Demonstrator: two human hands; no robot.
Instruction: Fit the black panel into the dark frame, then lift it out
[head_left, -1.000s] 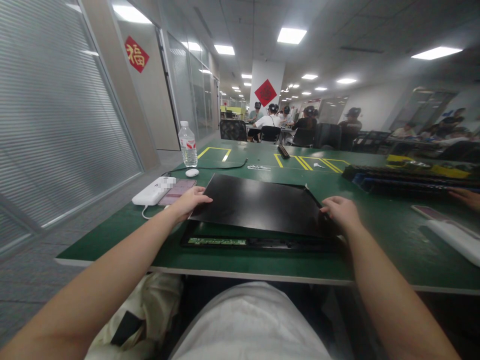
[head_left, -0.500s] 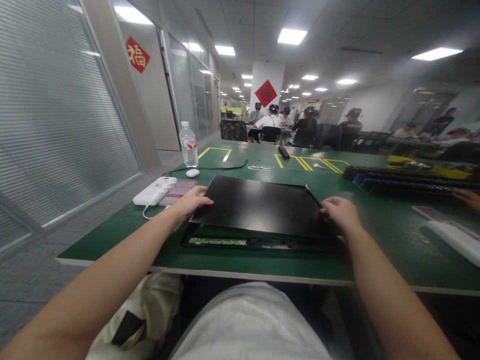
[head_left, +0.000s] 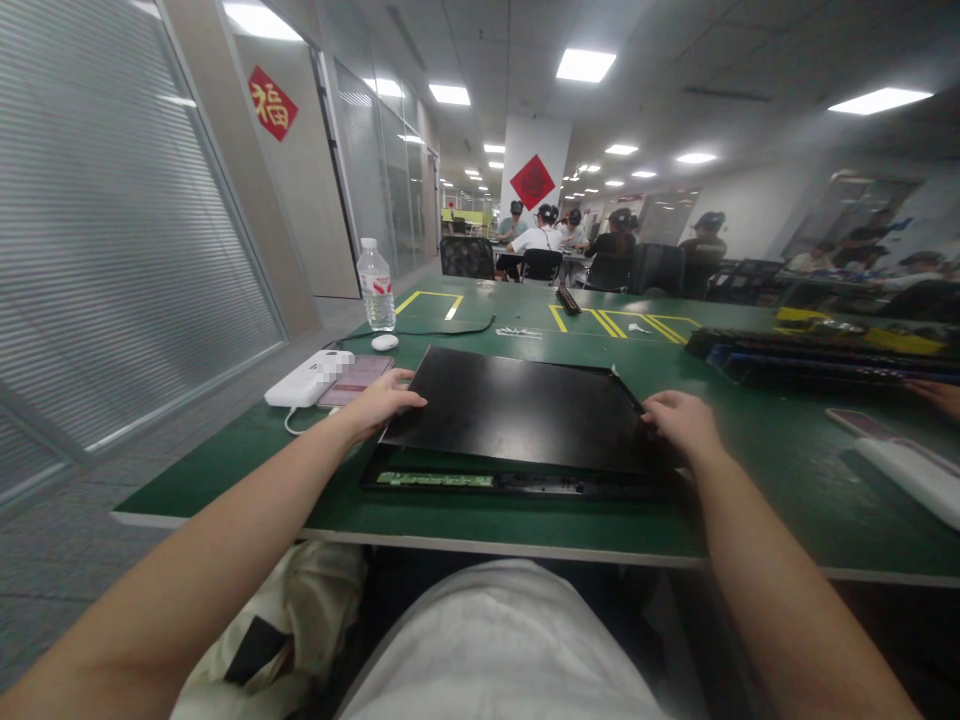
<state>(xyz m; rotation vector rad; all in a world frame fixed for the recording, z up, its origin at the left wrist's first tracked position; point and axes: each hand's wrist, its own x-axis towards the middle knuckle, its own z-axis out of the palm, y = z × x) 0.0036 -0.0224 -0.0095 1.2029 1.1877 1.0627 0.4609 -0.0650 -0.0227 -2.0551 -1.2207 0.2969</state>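
A flat black screen panel (head_left: 525, 410) lies tilted over a black frame (head_left: 540, 486) on the green table. Along the frame's near side a strip of green circuit board (head_left: 435, 480) shows. My left hand (head_left: 386, 402) grips the panel's left edge, thumb on top and fingers beyond the edge. At the right side my right hand (head_left: 681, 422) is closed, its fingertips pinching the panel's right edge by the frame's side. Part of the frame is hidden under the panel and behind my right hand.
Left of the panel are a white power bank (head_left: 304, 378), a phone (head_left: 356, 380), a white earbud case (head_left: 385, 342) and a water bottle (head_left: 376, 285). Black strips (head_left: 795, 360) are stacked at right, near another person's hand (head_left: 936, 394). A white device (head_left: 911, 475) lies nearer.
Almost nothing differs. Both hands stay at the panel's edges, and the panel keeps its tilt over the frame. The view has shifted very slightly.
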